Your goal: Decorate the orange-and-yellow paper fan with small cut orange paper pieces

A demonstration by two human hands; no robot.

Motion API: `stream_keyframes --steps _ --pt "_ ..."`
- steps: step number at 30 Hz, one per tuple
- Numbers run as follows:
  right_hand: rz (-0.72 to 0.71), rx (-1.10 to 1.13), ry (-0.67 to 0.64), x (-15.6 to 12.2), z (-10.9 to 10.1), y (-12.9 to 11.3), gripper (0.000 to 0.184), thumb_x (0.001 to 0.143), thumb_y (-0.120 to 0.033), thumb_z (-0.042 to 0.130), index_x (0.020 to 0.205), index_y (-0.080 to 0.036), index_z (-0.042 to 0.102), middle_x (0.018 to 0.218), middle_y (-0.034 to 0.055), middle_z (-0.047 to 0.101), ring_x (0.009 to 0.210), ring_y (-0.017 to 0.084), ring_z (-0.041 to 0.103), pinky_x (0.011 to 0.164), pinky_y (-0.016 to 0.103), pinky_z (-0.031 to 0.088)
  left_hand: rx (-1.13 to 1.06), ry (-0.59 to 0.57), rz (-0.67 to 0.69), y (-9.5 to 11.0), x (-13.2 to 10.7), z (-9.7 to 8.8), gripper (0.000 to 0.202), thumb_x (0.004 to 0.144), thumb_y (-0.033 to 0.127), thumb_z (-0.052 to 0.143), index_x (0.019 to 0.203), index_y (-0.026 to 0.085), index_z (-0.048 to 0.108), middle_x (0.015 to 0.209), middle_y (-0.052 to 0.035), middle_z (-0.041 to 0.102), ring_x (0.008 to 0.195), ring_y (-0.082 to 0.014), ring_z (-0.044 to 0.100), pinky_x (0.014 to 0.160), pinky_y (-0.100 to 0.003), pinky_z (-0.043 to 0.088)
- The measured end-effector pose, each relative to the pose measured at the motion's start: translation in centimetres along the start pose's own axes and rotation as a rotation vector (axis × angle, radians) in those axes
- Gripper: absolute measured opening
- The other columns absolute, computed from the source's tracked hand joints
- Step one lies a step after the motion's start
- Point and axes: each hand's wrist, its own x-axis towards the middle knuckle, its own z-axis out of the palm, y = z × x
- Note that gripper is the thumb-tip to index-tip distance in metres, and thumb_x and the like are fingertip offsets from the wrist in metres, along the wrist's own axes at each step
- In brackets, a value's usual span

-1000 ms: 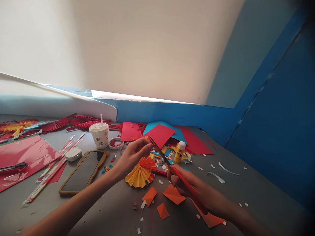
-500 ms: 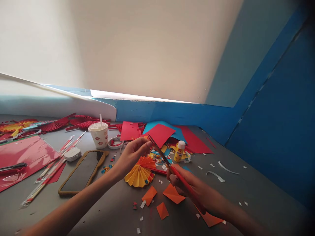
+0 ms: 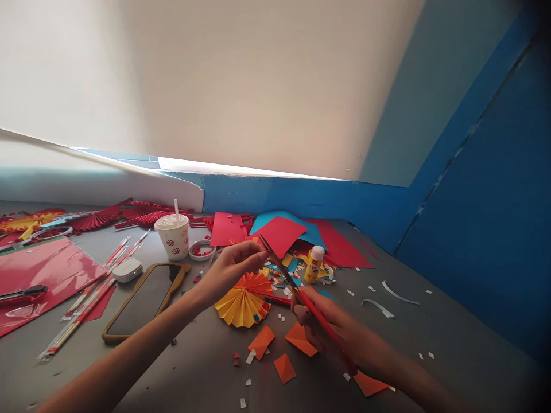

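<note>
1. My right hand (image 3: 329, 327) is curled shut around the red-handled scissors (image 3: 316, 316), and my fingers hide most of the grip. The blades point up and left, but I can't make out how far apart they stand.
2. My left hand (image 3: 230, 269) is raised just beside the scissor tips, with its fingertips (image 3: 260, 256) pinched together. I can't tell whether they have hold of anything thin.
3. Below my hands, on the grey table (image 3: 430, 338), lie flat orange paper pieces (image 3: 284, 368) and small white scraps (image 3: 248, 358). One orange piece (image 3: 368, 383) is partly cut off by my right forearm.
4. Under my left wrist is a pleated yellow-and-orange paper fan (image 3: 243, 301).
5. To the left are a phone in a tan case (image 3: 142, 301), a white cup with a straw (image 3: 172, 236), and long wrapped sticks (image 3: 84, 301).
6. Further on, a yellow glue bottle (image 3: 314, 265) stands among glossy red sheets (image 3: 279, 236) and blue sheets (image 3: 288, 223), with red paper fans (image 3: 97, 219) at far left.
7. Beyond everything rises the blue wall (image 3: 301, 198).
</note>
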Motion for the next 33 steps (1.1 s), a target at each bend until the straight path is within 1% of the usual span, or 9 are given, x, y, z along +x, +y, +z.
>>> stream_keyframes --steps 7,11,14,18,21,24,26,30,33 --pt "0.027 -0.036 -0.001 -0.3 0.2 -0.6 0.038 0.09 -0.06 0.048 0.086 -0.022 0.045 0.068 -0.0059 0.042 0.053 0.009 0.043 0.05 0.021 0.04 -0.032 -0.109 -0.097 -0.5 0.7 -1.7 0.025 0.084 0.042 0.064 0.087 0.018 0.071 0.075 -0.0005 0.055 0.067 -0.0122 0.048 0.065 -0.025 0.04" --pt "0.029 -0.083 -0.004 -0.5 -0.1 -1.3 0.039 0.09 -0.061 0.046 0.085 -0.022 0.046 0.067 -0.0049 0.045 0.052 0.009 0.044 0.049 0.021 0.038 -0.059 -0.125 -0.129 -0.8 0.9 -1.9 0.026 0.081 0.044 0.067 0.086 0.018 0.071 0.074 -0.001 0.055 0.066 -0.0126 0.047 0.063 -0.025 0.04" --pt "0.018 -0.144 0.023 -0.6 -0.3 -1.5 0.04 0.09 -0.062 0.045 0.086 -0.023 0.048 0.07 -0.0038 0.047 0.053 0.009 0.047 0.052 0.021 0.041 -0.089 -0.133 -0.148 -1.0 0.9 -2.0 0.026 0.081 0.044 0.067 0.084 0.018 0.071 0.073 -0.0012 0.054 0.064 -0.0116 0.046 0.061 -0.023 0.04" --pt "0.007 -0.232 0.049 -0.4 -0.1 -0.9 0.04 0.09 -0.062 0.043 0.079 -0.023 0.045 0.062 -0.005 0.047 0.049 0.011 0.052 0.045 0.021 0.038 -0.128 -0.133 -0.156 -1.0 1.0 -2.1 0.024 0.083 0.041 0.067 0.086 0.017 0.071 0.074 -0.0013 0.055 0.064 -0.0104 0.046 0.061 -0.023 0.039" --pt "0.015 -0.361 0.113 -0.1 -0.3 -0.4 0.037 0.094 -0.057 0.036 0.081 -0.024 0.044 0.058 -0.0049 0.05 0.045 0.012 0.054 0.043 0.021 0.037 -0.139 -0.143 -0.149 -0.9 0.9 -2.1 0.021 0.084 0.038 0.067 0.085 0.017 0.07 0.074 -0.0008 0.055 0.064 -0.0103 0.046 0.061 -0.023 0.038" --pt "0.03 -0.471 0.21 0.3 -1.5 -0.1 0.034 0.096 -0.051 0.033 0.08 -0.023 0.042 0.063 -0.0021 0.055 0.048 0.013 0.055 0.043 0.023 0.035 -0.145 -0.158 -0.145 -0.6 0.7 -2.1 0.018 0.085 0.036 0.066 0.086 0.018 0.069 0.074 0.0004 0.054 0.064 -0.0099 0.046 0.06 -0.022 0.036" --pt "0.042 -0.569 0.273 0.6 -2.9 0.4 0.032 0.094 -0.049 0.041 0.075 -0.023 0.041 0.067 -0.0004 0.055 0.05 0.013 0.051 0.046 0.024 0.033 -0.147 -0.17 -0.15 -0.5 0.7 -2.2 0.017 0.085 0.035 0.066 0.086 0.018 0.068 0.073 0.0011 0.054 0.065 -0.0096 0.046 0.06 -0.021 0.036" --pt "0.088 -0.801 0.38 0.6 -5.3 2.3 0.032 0.081 -0.042 0.061 0.064 -0.024 0.041 0.062 0.0013 0.05 0.049 0.015 0.041 0.048 0.027 0.024 -0.141 -0.191 -0.17 -0.6 0.8 -1.9 0.018 0.085 0.036 0.066 0.088 0.019 0.067 0.074 0.0016 0.054 0.066 -0.0095 0.047 0.061 -0.021 0.037" --pt "0.119 -0.913 0.421 0.1 -6.4 3.2 0.034 0.075 -0.037 0.066 0.056 -0.023 0.042 0.057 0.0023 0.049 0.048 0.017 0.043 0.048 0.028 0.024 -0.14 -0.205 -0.191 -1.1 0.6 -1.3 0.02 0.084 0.038 0.067 0.088 0.018 0.066 0.074 0.0017 0.055 0.066 -0.0097 0.048 0.063 -0.021 0.038"
